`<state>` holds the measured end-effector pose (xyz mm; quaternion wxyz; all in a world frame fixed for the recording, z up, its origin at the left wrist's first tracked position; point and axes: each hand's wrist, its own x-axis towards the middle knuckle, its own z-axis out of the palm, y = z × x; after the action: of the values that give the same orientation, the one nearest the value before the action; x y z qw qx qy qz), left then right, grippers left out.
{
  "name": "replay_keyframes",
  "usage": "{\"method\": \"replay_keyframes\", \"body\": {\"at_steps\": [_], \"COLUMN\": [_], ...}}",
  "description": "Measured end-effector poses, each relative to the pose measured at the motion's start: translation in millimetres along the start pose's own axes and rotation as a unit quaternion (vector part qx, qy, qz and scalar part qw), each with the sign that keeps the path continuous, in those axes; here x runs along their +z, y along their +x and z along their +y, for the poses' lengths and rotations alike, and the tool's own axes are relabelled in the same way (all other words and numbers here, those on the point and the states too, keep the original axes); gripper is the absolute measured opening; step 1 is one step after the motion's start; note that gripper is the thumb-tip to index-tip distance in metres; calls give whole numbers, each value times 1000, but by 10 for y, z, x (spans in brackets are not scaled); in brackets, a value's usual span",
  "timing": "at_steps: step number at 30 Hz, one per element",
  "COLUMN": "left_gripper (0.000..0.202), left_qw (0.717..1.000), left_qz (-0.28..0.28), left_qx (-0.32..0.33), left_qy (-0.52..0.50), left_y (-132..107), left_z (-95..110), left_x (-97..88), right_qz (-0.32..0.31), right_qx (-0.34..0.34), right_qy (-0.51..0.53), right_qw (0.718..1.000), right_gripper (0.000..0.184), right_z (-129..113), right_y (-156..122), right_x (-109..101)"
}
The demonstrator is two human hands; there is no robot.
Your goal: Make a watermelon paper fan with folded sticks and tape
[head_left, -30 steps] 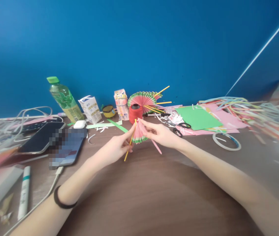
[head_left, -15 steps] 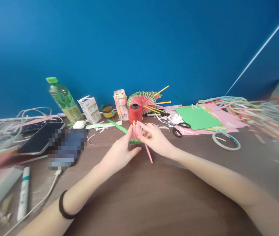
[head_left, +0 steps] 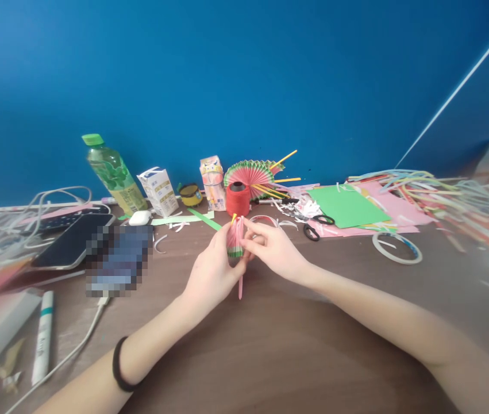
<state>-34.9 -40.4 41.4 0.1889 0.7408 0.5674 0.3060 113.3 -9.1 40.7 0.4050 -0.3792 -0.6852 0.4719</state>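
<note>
A small pleated paper fan [head_left: 235, 240], pink with a green edge, is pinched between my two hands over the table. My left hand [head_left: 214, 261] closes on its left side, the thumb reaching under the lower edge. From the right, my right hand [head_left: 272, 250] grips the other side with bent fingers. A pink strip [head_left: 241, 287] hangs below the fan, and a small yellow tip [head_left: 233, 218] sticks up by my left fingertips. Right behind stands a spool of red thread [head_left: 238, 200]. A larger pleated fan [head_left: 250, 174] with yellow sticks leans behind the spool.
At left are a green-capped bottle [head_left: 108, 172], a white carton [head_left: 158, 191], phones [head_left: 76, 241] and a marker [head_left: 43, 336]. At right lie scissors [head_left: 312, 231], green paper [head_left: 347, 206], a tape roll [head_left: 397, 248] and paper strips [head_left: 455, 195]. A blue wall rises behind.
The fan has narrowed between my hands, its folds drawn closer together. The hanging pink strip has swung left and now points nearly straight down. My left thumb has moved right, towards my right fingers.
</note>
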Motion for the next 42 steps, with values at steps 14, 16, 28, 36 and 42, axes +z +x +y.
{"method": "replay_keyframes", "body": {"at_steps": [14,16,28,36,42], "left_gripper": [64,63,65,69,71], "left_qw": [998,994,980,981,981], "left_qz": [-32,-62,-114,-109,-106], "left_qx": [10,10,45,47,16], "left_qy": [-49,-85,-157,-151,-163], "left_y": [-5,2,-2,-8,-8], "left_z": [94,118,130,137,151], "left_x": [-122,-143,-125,-108,-100], "right_qz": [26,28,-80,-30,-4], "right_qx": [-16,-11,13,-30,-56], "right_qy": [67,71,158,157,115], "right_qw": [997,997,984,987,992], "right_gripper": [24,25,23,13,13], "right_z": [-106,-96,25,-40,-21], "right_y": [121,158,217,185,192], "right_x": [-263,-326,-436,-392,-390]}}
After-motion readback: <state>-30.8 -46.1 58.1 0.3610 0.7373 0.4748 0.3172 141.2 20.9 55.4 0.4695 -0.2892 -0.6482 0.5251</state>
